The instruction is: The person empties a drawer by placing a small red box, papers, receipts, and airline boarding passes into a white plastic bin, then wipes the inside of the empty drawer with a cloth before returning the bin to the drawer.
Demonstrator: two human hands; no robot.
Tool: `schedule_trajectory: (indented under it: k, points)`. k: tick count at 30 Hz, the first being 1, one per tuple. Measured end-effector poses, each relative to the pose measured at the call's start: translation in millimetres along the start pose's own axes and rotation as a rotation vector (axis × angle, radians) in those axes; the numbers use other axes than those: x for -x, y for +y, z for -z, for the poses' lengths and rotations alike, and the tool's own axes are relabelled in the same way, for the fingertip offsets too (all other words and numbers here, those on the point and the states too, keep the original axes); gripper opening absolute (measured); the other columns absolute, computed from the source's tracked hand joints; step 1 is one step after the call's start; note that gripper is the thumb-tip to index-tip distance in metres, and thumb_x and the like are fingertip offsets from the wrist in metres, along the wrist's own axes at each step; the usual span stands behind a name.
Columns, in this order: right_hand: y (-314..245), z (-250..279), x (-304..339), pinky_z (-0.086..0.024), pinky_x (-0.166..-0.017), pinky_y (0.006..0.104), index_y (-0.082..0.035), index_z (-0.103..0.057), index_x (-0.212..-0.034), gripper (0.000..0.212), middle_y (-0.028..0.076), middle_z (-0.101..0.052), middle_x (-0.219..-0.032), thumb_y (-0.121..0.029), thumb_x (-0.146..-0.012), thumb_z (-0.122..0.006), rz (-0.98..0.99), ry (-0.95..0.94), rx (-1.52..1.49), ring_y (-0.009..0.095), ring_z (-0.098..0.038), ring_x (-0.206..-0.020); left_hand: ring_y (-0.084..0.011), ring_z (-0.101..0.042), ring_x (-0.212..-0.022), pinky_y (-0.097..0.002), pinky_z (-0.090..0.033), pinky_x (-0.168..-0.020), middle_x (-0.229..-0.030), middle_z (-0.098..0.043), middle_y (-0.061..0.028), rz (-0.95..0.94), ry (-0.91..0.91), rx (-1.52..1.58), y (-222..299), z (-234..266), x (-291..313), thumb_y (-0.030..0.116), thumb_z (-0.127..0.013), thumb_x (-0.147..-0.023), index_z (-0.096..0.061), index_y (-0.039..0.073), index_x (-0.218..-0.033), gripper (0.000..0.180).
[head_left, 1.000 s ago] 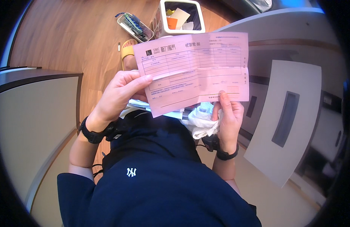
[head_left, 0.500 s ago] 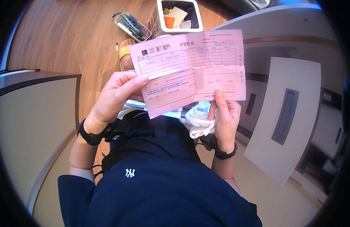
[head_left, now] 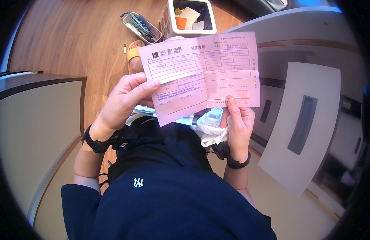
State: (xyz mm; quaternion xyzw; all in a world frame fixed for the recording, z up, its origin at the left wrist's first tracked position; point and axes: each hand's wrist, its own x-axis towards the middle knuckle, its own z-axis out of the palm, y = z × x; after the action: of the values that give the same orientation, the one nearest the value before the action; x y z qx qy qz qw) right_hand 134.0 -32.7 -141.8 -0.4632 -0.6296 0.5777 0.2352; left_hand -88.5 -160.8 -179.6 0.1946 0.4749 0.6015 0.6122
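A pink printed receipt (head_left: 201, 76) with fold creases, a table grid and a red stamp is stretched between my two hands above my lap. My left hand (head_left: 129, 98) pinches its left edge, thumb on top. At the lower right corner, my right hand (head_left: 239, 120) grips the sheet between thumb and fingers. A crumpled white cloth or tissue (head_left: 211, 130) lies against the right hand's fingers; whether they also hold it, I cannot tell. Beneath the receipt, more white papers (head_left: 181, 120) rest on my lap, mostly hidden by the sheet.
Beyond the receipt, a white bin (head_left: 212, 28) holds paper scraps. Beside it stands a small basket (head_left: 141, 29) of odds and ends on the wood floor (head_left: 73, 40). A yellow slipper (head_left: 134, 52) is near it. Cabinets (head_left: 41, 116) flank the left; a pale drawer front (head_left: 301, 124) stands out right.
Almost nothing differs. The receipt's left side and my left hand have shifted very slightly to the right; my right hand stays put.
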Motion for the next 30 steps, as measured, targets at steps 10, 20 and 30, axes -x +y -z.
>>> schedule_trajectory:
  k: [10, 20, 30]
  points:
    - [2.4, 2.1, 0.5, -0.029, -0.049, 0.0214, -0.003, -0.063, -0.075, 0.033, 0.0, -0.048, -0.048, -0.024, -0.097, -0.053, -0.003, -0.019, 0.003, 0.005, -0.039, -0.044, -0.0133, -0.067, -0.084, -0.0248, -0.054, -0.076, -0.1, -0.067, -0.0098, -0.011, 0.005, -0.023, -0.5, -2.9, -0.4, 0.028, -0.055, -0.095, -0.061, -0.001, -0.116, 0.036]
    - [4.9, 3.4, -0.8, -0.03, -0.045, 0.0225, 0.001, -0.065, -0.08, 0.03, 0.0, -0.049, -0.048, -0.021, -0.097, -0.055, 0.013, -0.021, -0.033, 0.005, -0.041, -0.043, -0.0146, -0.067, -0.087, -0.0256, -0.054, -0.077, -0.101, -0.067, -0.0109, -0.029, 0.007, -0.038, 1.8, -6.0, 0.1, 0.029, -0.056, -0.095, -0.06, -0.002, -0.117, 0.039]
    - [3.1, 2.0, 0.5, -0.03, -0.05, 0.0214, -0.001, -0.062, -0.074, 0.033, 0.001, -0.049, -0.049, -0.023, -0.097, -0.052, -0.014, -0.018, -0.01, 0.006, -0.04, -0.045, -0.0155, -0.067, -0.089, -0.0264, -0.054, -0.078, -0.103, -0.067, -0.0113, -0.057, 0.003, -0.03, 2.8, -9.9, 1.2, 0.029, -0.056, -0.093, -0.059, -0.002, -0.119, 0.04]
